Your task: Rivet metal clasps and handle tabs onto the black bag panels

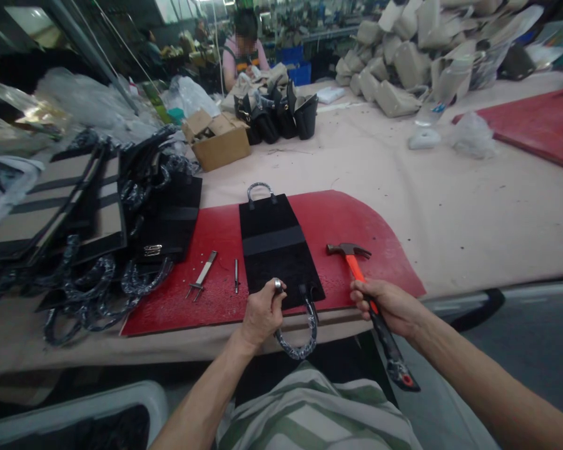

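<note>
My left hand is closed around a short metal punch, its round shiny end showing above the fingers. It is over the near end of a flat black bag panel, which has a plastic-wrapped handle at each end. My right hand grips a claw hammer with an orange and black handle, its head resting on or just above the red board. Left of the panel lie a thin metal rod and a pronged metal tool.
Stacked black bag panels with wrapped handles crowd the left. Behind stand a cardboard box, black bags and a pile of beige bags. A person sits across the table. Another red board lies at far right.
</note>
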A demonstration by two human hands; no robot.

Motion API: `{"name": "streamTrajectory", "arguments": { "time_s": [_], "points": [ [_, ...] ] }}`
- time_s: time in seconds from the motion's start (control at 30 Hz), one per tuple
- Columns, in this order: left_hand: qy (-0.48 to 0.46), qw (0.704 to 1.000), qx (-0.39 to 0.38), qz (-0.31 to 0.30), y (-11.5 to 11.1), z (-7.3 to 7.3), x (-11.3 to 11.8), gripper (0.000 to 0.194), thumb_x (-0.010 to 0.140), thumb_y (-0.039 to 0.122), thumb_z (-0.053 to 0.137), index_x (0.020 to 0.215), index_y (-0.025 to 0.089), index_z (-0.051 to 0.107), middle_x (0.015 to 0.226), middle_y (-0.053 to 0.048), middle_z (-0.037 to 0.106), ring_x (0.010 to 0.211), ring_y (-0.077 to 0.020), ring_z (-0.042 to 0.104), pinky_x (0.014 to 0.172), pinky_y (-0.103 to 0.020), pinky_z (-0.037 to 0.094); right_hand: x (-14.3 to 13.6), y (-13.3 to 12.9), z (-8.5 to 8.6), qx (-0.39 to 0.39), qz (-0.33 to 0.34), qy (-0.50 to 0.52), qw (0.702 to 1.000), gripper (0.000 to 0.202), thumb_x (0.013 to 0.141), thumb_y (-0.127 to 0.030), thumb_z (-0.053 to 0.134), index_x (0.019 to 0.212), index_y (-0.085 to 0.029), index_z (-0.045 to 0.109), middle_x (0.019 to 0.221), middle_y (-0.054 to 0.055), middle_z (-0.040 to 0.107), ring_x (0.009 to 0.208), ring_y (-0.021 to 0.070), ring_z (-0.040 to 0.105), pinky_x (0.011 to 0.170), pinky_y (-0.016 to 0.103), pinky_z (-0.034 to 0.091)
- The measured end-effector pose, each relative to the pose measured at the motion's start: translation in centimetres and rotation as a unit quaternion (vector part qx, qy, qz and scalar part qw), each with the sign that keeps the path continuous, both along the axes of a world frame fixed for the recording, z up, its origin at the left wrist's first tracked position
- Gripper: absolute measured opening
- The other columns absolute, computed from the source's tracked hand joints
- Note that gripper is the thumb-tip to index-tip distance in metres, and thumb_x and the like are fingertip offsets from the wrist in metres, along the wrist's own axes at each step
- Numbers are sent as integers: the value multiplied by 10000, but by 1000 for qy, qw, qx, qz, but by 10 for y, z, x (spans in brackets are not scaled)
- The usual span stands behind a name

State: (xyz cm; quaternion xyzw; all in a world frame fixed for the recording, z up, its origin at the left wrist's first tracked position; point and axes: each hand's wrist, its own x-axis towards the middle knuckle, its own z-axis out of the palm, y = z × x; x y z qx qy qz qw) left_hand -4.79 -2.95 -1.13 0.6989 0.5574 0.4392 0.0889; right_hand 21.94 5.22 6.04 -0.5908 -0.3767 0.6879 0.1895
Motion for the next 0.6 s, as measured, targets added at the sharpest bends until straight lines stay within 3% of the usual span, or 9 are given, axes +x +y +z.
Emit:
{"name": "streamTrajectory", "arguments": {
  "time_s": [0.1, 0.13, 0.2, 0.27, 0.33, 0.4, 0.47, 0.53, 0.6],
  "points": [
    [-10, 1000, -7, 3, 1, 1, 1, 174, 944, 140, 480, 1094, 208, 535, 940, -53, 715, 844, -174, 726, 738, -255, 586, -10, -15, 20, 11, -21, 21, 999, 192, 882, -392, 493, 825, -214, 448, 627, -71, 377, 422, 67, 282, 386, 190, 251],
    [-13, 1000, -9, 5, 1, 2, 1, 173, 941, 140, 483, 1090, 209, 538, 927, -49, 716, 831, -173, 726, 727, -253, 584, -14, -19, 30, 55, -12, 14, 998, 244, 904, -452, 475, 831, -220, 449, 616, -75, 372, 412, 70, 275, 375, 193, 234],
    [-17, 1000, -14, 8, 1, 3, 2, 168, 936, 140, 489, 1077, 208, 548, 914, -45, 719, 813, -172, 726, 714, -250, 580, -21, -27, 51, 215, 36, -34, 975, 341, 938, -549, 431, 818, -230, 449, 601, -66, 396, 422, 87, 319, 389, 211, 249],
    [-20, 1000, -17, 8, 1, 4, 2, 166, 932, 140, 491, 1070, 207, 557, 923, -49, 724, 823, -173, 728, 723, -251, 579, -28, -33, 69, 405, 92, -113, 902, 364, 965, -546, 400, 778, -235, 427, 588, -46, 428, 459, 108, 375, 442, 238, 274],
    [-21, 1000, -13, 10, 1, 4, 2, 174, 929, 140, 489, 1072, 206, 563, 929, -53, 728, 832, -177, 730, 726, -254, 581, -34, -37, 78, 538, 162, -190, 805, 316, 983, -453, 376, 752, -239, 402, 577, -25, 454, 477, 124, 398, 484, 271, 261],
    [-20, 1000, -5, 11, 2, 4, 3, 192, 918, 131, 488, 1074, 207, 570, 913, -52, 731, 817, -181, 733, 711, -257, 584, -36, -37, 82, 583, 252, -255, 729, 259, 977, -357, 354, 749, -241, 396, 562, -11, 476, 448, 133, 383, 488, 304, 211],
    [-21, 1000, 0, 12, 2, 4, 3, 205, 908, 124, 491, 1072, 211, 576, 894, -48, 733, 794, -183, 735, 697, -258, 586, -35, -35, 91, 576, 326, -300, 687, 233, 974, -311, 353, 756, -243, 402, 546, -9, 490, 421, 139, 369, 485, 326, 172],
    [-25, 1000, 0, 12, 2, 4, 3, 197, 907, 131, 495, 1067, 210, 579, 892, -49, 732, 788, -180, 734, 703, -261, 589, -34, -33, 110, 584, 319, -306, 681, 243, 988, -331, 365, 761, -250, 401, 527, -24, 471, 410, 140, 363, 475, 326, 178],
    [-27, 1000, -2, 13, 2, 3, 3, 182, 912, 145, 498, 1062, 207, 580, 903, -53, 732, 788, -176, 731, 708, -261, 590, -35, -33, 130, 627, 216, -260, 702, 265, 1008, -385, 380, 779, -258, 415, 535, -35, 456, 426, 139, 381, 467, 309, 236]
  ]
}}
